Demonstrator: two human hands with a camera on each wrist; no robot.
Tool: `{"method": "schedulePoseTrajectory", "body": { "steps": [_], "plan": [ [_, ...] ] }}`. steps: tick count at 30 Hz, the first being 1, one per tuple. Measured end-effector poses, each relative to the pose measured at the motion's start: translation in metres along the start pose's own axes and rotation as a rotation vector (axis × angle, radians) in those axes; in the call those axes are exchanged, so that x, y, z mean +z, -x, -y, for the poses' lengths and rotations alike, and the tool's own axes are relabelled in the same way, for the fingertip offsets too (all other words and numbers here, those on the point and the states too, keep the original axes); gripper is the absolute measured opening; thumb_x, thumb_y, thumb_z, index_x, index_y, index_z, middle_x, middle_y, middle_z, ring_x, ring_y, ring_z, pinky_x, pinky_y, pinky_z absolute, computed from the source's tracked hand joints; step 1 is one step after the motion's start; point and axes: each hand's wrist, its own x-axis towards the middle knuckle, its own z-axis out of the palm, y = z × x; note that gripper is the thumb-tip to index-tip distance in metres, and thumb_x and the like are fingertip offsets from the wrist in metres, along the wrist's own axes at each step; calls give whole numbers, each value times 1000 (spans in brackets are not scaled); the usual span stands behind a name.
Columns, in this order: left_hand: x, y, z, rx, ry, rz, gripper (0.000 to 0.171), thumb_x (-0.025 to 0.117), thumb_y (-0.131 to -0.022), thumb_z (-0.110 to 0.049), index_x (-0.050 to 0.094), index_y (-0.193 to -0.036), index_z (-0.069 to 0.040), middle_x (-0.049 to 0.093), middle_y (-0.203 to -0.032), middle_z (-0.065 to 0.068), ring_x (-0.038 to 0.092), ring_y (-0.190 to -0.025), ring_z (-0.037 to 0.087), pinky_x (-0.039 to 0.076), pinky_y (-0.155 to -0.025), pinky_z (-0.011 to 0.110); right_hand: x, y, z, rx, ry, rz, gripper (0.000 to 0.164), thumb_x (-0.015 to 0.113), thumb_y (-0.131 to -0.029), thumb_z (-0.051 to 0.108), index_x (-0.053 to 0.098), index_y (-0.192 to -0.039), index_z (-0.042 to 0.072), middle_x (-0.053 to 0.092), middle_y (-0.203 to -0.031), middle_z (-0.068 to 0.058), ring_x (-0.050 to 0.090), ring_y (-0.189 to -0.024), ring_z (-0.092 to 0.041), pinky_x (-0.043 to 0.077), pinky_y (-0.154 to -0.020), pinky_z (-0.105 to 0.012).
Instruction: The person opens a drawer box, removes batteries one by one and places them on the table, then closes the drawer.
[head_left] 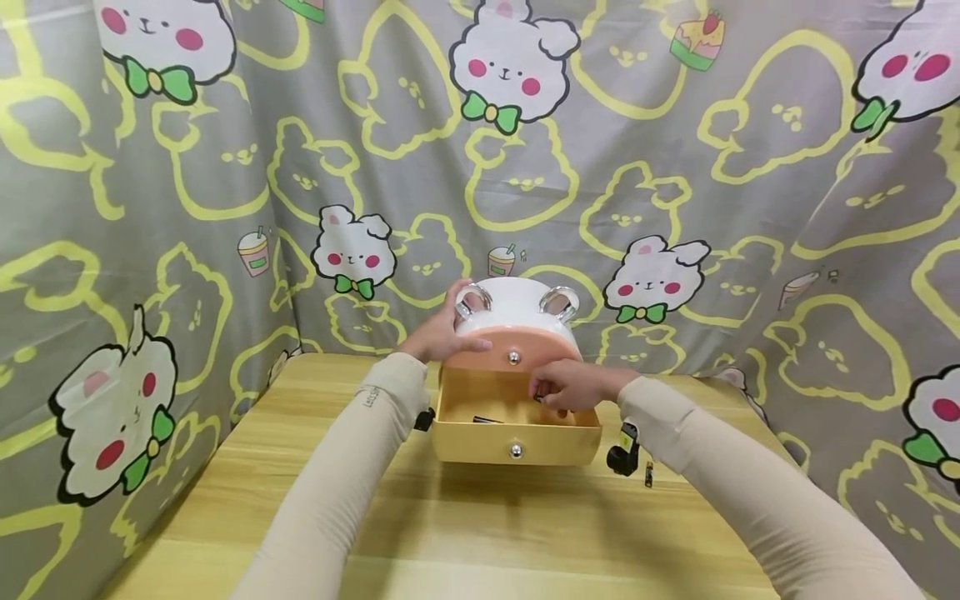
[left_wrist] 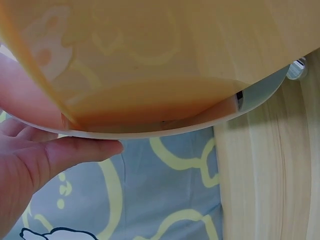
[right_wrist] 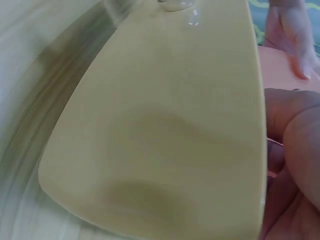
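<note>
A small drawer cabinet with a white top (head_left: 510, 302) and two clear ear-shaped loops stands at the far side of the table. My left hand (head_left: 442, 333) holds its left side, thumb across the front of the peach upper drawer (head_left: 495, 358); in the left wrist view the thumb (left_wrist: 85, 150) lies along the cabinet's edge. The yellow lower drawer (head_left: 480, 442) is pulled out. Over its right part my right hand (head_left: 573, 385) has its fingers curled, with a small dark battery-like piece (head_left: 538, 398) at the fingertips. A thin black stick-like item (head_left: 487, 420) lies inside the drawer.
A small battery (head_left: 648, 475) lies on the wooden table (head_left: 360, 517), right of the drawer and close to the right forearm. Patterned grey curtains (head_left: 420, 192) hang behind the table and on both sides.
</note>
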Motion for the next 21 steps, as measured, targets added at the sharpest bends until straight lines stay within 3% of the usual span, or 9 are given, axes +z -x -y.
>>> {"method": "schedulePoseTrajectory", "body": {
  "steps": [5, 8, 14, 21],
  "plan": [
    [0, 5, -3, -4, -3, -7, 116, 84, -58, -42, 1, -138, -44, 35, -135, 26, 46, -112, 38, 32, -96, 48, 4, 4, -2, -46, -106, -73, 13, 50, -89, 1, 56, -100, -2, 58, -79, -14, 58, -54, -19, 50, -50, -31],
    [-2, 3, -7, -5, 1, -14, 116, 85, -58, -40, 1, -138, -45, 36, -134, 27, 45, -112, 38, 32, -96, 48, 1, 6, -3, -45, -155, -108, 12, 51, -89, 1, 55, -100, -3, 58, -83, -22, 59, -55, -26, 49, -49, -32],
    [-3, 0, -17, -27, -8, -11, 115, 86, -58, -32, 3, -137, -41, 40, -130, 23, 48, -108, 34, 33, -96, 45, 1, 13, -2, 3, -282, -171, 14, 52, -89, 1, 53, -102, -3, 56, -86, -20, 60, -59, -24, 50, -52, -37],
    [-5, 0, -26, -49, -37, 9, 114, 87, -58, -27, 3, -136, -37, 45, -123, 19, 51, -101, 32, 36, -93, 43, 7, 19, -2, 45, -477, -274, 20, 52, -89, -1, 49, -107, -7, 52, -90, -25, 62, -67, -30, 52, -63, -48]
  ]
}}
